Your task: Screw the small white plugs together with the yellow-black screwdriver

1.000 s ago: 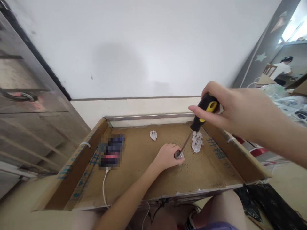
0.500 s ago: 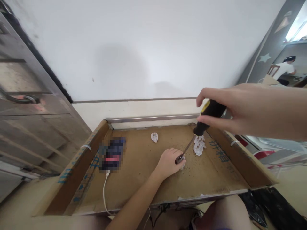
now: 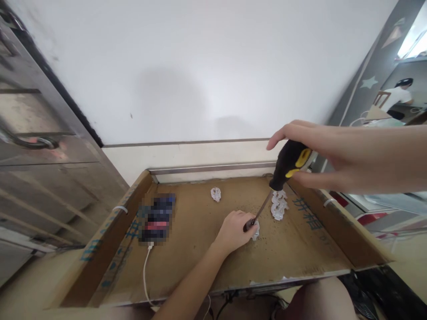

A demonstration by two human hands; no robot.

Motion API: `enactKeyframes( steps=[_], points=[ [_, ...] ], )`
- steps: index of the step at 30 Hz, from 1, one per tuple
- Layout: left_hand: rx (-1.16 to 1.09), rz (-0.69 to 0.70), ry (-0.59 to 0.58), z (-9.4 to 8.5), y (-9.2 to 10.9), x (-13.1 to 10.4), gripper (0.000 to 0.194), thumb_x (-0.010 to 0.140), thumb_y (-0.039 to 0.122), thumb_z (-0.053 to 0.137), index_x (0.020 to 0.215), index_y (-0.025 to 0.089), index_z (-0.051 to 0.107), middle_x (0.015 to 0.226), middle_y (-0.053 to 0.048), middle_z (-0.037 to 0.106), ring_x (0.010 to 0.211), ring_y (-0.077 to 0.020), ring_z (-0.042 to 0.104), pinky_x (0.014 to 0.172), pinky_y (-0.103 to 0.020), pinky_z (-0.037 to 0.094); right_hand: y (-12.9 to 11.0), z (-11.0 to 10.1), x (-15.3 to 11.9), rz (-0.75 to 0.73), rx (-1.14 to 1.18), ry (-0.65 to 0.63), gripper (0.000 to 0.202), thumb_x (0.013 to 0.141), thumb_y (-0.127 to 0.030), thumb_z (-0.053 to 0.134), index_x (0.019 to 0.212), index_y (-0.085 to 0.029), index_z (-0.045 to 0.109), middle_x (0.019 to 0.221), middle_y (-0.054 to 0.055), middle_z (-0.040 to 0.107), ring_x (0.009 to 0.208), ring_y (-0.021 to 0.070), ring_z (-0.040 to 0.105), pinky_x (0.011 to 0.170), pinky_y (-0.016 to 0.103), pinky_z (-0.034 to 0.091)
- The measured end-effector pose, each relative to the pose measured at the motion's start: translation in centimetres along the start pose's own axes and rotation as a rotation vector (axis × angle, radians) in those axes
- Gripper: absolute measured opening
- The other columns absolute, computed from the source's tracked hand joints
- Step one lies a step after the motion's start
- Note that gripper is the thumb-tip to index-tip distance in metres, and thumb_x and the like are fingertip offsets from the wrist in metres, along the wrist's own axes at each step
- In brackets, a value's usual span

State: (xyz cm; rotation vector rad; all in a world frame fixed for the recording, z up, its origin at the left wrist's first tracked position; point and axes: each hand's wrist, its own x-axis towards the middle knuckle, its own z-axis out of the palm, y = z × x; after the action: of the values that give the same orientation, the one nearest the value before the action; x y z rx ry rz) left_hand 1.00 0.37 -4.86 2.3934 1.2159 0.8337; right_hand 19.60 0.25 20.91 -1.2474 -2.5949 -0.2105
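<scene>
My right hand (image 3: pixel 320 153) is wrapped round the black and yellow handle of a screwdriver (image 3: pixel 289 163), its index finger lifted off. The shaft slants down to a small dark piece (image 3: pixel 249 225) at my left hand (image 3: pixel 236 230). My left fingers press that dark piece and a clear plastic part (image 3: pixel 256 232) against the cardboard. Just right of them lie more clear plastic parts (image 3: pixel 278 206), partly behind the screwdriver. Another clear part (image 3: pixel 215 194) sits alone near the back of the cardboard tray (image 3: pixel 187 249).
A blurred-out phone-like object (image 3: pixel 158 218) with a white cable (image 3: pixel 146 271) lies at the tray's left. Cardboard walls rise at both sides. A white wall stands behind, a metal door at left. Far right, a person (image 3: pixel 398 98) sits.
The screwdriver handle has turned, showing its yellow patches on the near side, and my right fingers have shifted round it. The view has moved slightly. My left hand stays on the parts.
</scene>
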Motion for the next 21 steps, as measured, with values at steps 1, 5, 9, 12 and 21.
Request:
enactKeyframes(
  steps=[1,5,9,12,21],
  points=[
    [-0.006,0.007,0.000,0.0,0.0,0.0,0.007,0.081,0.023,0.059,0.085,0.020,0.064,0.085,-0.002,0.070,0.082,-0.0188,0.062,0.075,-0.030,0.044,-0.3,-0.2,-0.1,0.009,0.056,-0.067,0.051,0.076,-0.069,0.044,0.112,-0.033,0.051,0.057,-0.004,0.058,0.028,0.0074,0.037,0.033,0.027,0.022],
    [-0.013,0.024,0.007,-0.2,0.1,0.0,0.008,0.083,0.022,0.057,0.085,0.020,0.064,0.085,0.000,0.071,0.082,-0.0182,0.062,0.073,-0.029,0.043,-1.6,-0.8,-0.4,0.112,-0.266,-0.063,0.058,0.076,-0.072,0.032,0.102,-0.026,0.056,0.046,-0.001,0.050,0.033,0.0142,0.040,0.039,0.030,0.026],
    [0.003,0.039,0.006,-0.1,-0.1,0.1,0.009,0.082,0.023,0.061,0.089,0.020,0.066,0.088,0.000,0.071,0.083,-0.0184,0.062,0.074,-0.029,0.043,-2.3,-1.2,-0.5,0.174,-0.174,-0.187,0.056,0.074,-0.066,0.036,0.114,-0.030,0.048,0.054,-0.002,0.055,0.034,0.0143,0.041,0.038,0.029,0.029],
    [0.003,0.030,0.007,0.1,-0.3,0.1,0.011,0.081,0.024,0.062,0.091,0.020,0.066,0.089,0.000,0.072,0.084,-0.0184,0.063,0.075,-0.029,0.044,-2.3,-1.4,-0.3,0.179,-0.143,-0.221,0.049,0.077,-0.063,0.033,0.112,-0.031,0.048,0.055,-0.001,0.055,0.038,0.0153,0.045,0.041,0.029,0.031],
    [-0.036,0.043,-0.007,-0.1,-0.3,-0.1,0.015,0.082,0.021,0.060,0.096,0.020,0.066,0.096,0.000,0.071,0.089,-0.0194,0.062,0.080,-0.031,0.044,-1.9,-1.3,-0.7,0.175,-0.162,-0.206,0.046,0.079,-0.057,0.038,0.117,-0.033,0.045,0.056,-0.002,0.055,0.035,0.0132,0.043,0.038,0.026,0.026]
  ],
)
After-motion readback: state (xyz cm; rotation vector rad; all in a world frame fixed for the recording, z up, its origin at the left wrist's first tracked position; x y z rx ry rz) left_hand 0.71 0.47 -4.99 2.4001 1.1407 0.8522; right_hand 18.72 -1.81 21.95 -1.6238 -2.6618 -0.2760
